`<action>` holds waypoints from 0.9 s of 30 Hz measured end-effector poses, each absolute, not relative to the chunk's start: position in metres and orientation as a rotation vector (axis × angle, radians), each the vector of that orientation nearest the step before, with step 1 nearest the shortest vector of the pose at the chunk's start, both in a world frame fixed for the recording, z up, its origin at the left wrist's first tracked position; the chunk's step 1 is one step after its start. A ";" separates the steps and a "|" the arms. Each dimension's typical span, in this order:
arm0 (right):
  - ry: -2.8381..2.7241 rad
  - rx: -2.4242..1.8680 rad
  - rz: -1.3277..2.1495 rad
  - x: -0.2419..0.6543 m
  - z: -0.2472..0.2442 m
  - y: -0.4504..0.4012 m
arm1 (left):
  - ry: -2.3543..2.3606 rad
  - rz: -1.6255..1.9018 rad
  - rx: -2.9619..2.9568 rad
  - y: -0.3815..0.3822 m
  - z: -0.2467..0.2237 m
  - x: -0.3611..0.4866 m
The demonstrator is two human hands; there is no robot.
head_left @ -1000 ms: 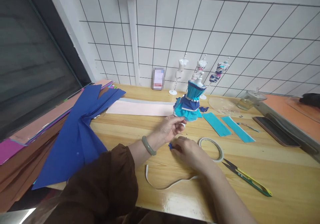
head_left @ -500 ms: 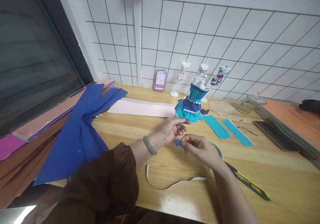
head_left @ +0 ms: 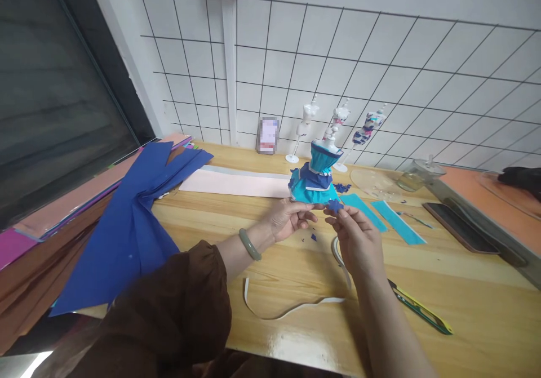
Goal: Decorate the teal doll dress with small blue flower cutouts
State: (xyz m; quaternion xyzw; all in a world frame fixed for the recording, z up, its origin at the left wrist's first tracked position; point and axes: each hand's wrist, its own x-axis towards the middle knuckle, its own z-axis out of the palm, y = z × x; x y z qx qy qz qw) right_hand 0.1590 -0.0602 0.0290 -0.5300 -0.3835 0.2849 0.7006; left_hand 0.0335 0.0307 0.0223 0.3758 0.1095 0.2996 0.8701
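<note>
My left hand [head_left: 291, 218] holds a small dress form [head_left: 319, 172] by its base, fingers curled beneath the skirt. The form wears a pleated teal bodice and a tiered teal and blue skirt. Between the thumb and fingers of my right hand [head_left: 357, 232] is a small blue paper flower [head_left: 335, 205], close to the skirt's lower right edge. Below the hands lies a roll of white tape [head_left: 337, 250], partly behind my right hand. A loose white strip [head_left: 291, 312] curls on the table nearby, and a tiny blue scrap [head_left: 313, 237] sits between them.
Blue paper [head_left: 127, 226] covers the left side over brown sheets. A pale pink strip [head_left: 232, 183] lies behind my left hand. Teal strips [head_left: 397, 223], a cutter knife [head_left: 422, 308] and a dark phone [head_left: 459, 227] are on the right. Several white dress forms [head_left: 307, 119] stand at the back.
My right hand has risen with the blue flower, from below my left hand to beside the skirt's lower right edge. My left hand still holds the dress form, nearly unmoved.
</note>
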 end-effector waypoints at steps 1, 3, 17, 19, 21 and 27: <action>-0.874 -1.194 0.589 0.159 0.028 -0.060 | 0.230 0.633 0.794 0.031 0.022 0.034; -0.934 -1.200 0.515 0.158 0.028 -0.058 | 0.232 0.645 0.824 0.031 0.022 0.033; -1.165 -1.220 0.474 0.151 0.035 -0.046 | 0.317 0.790 0.954 0.024 0.022 0.036; -1.150 -1.221 0.478 0.152 0.036 -0.045 | 0.316 0.784 0.966 0.022 0.023 0.035; -1.129 -1.220 0.490 0.152 0.036 -0.045 | 0.310 0.777 0.978 0.020 0.023 0.035; -1.035 -1.216 0.515 0.155 0.035 -0.044 | 0.356 0.791 0.941 0.020 0.025 0.036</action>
